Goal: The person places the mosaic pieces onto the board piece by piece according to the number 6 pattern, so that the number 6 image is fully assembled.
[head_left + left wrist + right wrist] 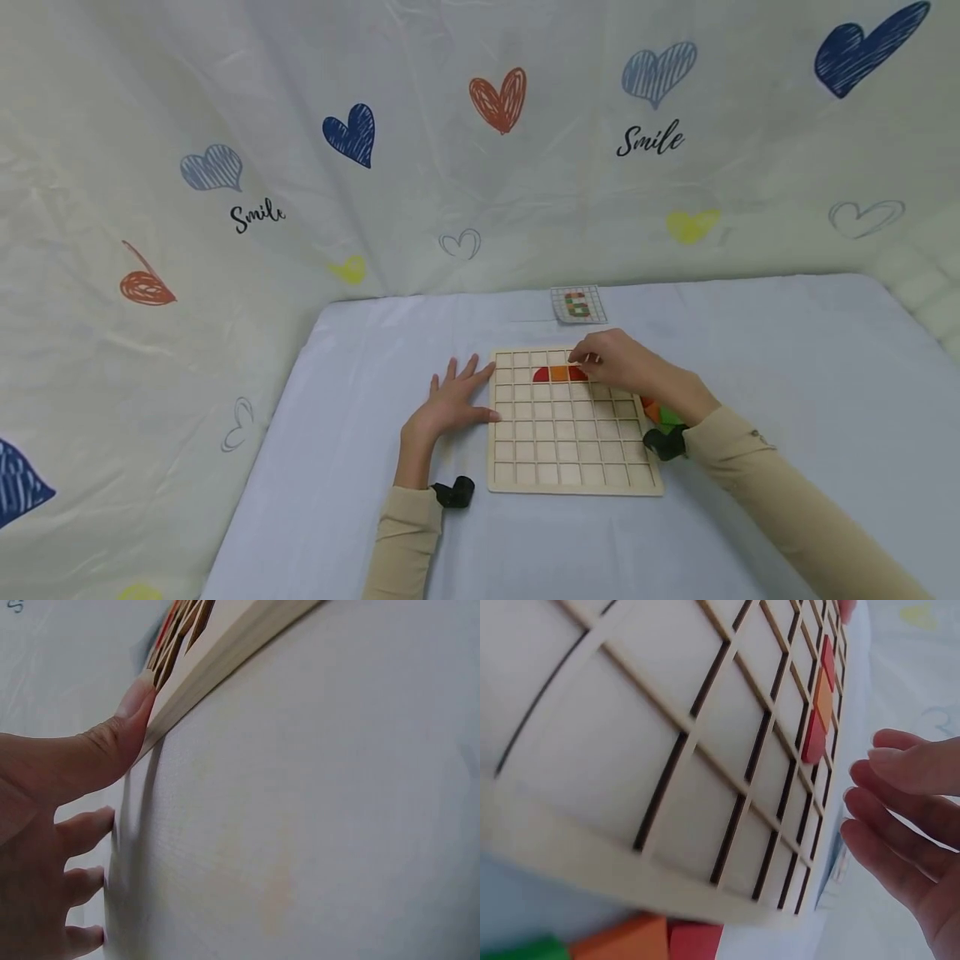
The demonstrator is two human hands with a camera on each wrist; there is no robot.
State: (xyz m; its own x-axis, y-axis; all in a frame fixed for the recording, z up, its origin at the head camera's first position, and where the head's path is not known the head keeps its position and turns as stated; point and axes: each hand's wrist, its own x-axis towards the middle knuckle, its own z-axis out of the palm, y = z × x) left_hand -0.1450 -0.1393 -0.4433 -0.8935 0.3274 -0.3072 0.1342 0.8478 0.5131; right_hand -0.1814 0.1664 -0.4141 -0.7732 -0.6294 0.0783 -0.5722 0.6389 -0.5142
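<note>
I see the left hand (452, 402), fingers spread, touching a gridded wooden board (567, 452); the right hand (617, 360) hovers near its red and orange pieces (558, 373), fingers loosely curled, empty.

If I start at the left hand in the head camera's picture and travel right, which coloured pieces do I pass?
Left hand → rounded red piece → orange square → second red piece → loose orange piece → green piece.
</note>
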